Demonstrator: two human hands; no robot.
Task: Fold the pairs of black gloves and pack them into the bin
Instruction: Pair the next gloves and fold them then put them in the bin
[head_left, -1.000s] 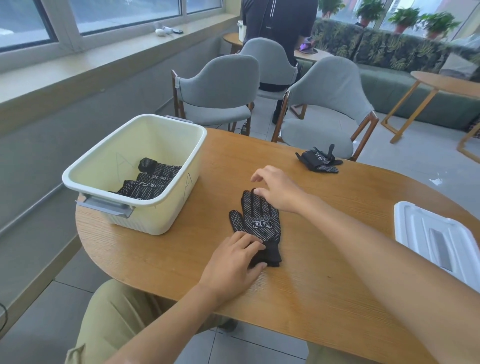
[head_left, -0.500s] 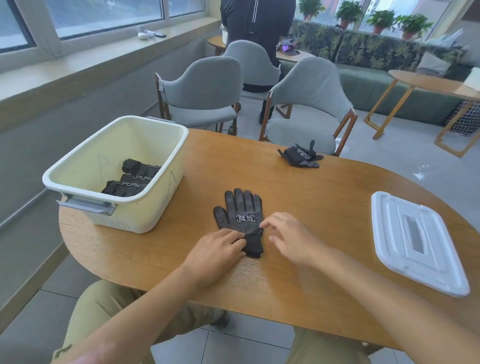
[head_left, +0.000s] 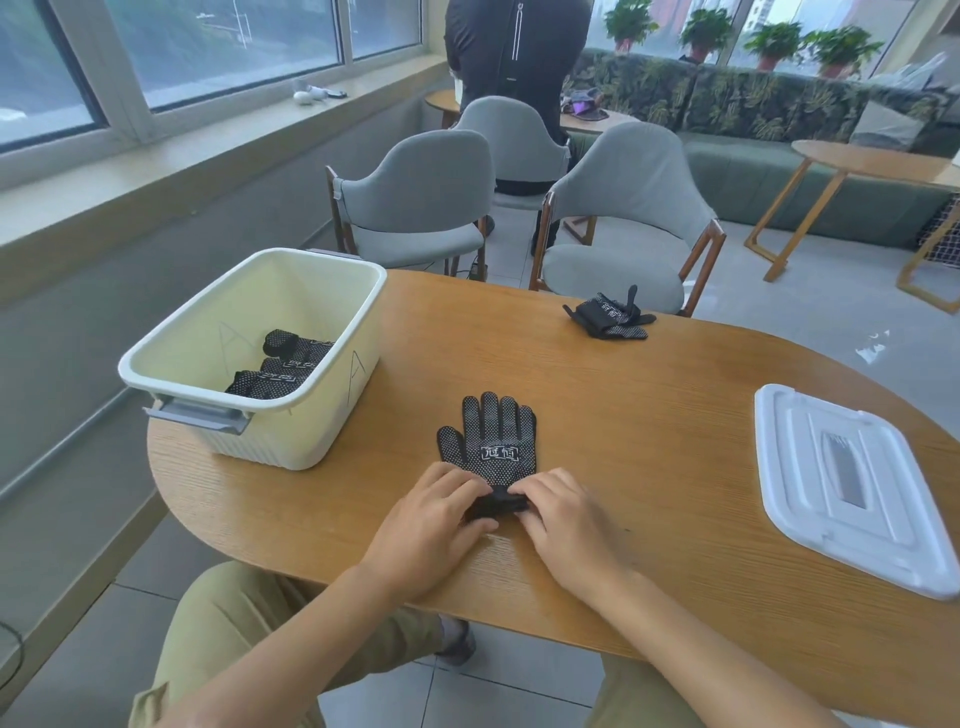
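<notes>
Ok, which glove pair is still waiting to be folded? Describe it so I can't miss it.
Start at the oval wooden table and go to its far edge, in front of the grey chair. The loose glove bundle lies there alone, crumpled with fingers sticking up, unlike the flat pair at the hands or the pairs in the cream bin.

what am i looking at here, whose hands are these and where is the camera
No machine here: a person wears a camera on their head, looking down at their own hands. On the wooden table a black glove lies flat, fingers pointing away. The left hand and right hand both pinch its cuff. A cream bin on the left already contains gloves. Another bundle waits at the far edge, and the white lid lies on the right.
</notes>
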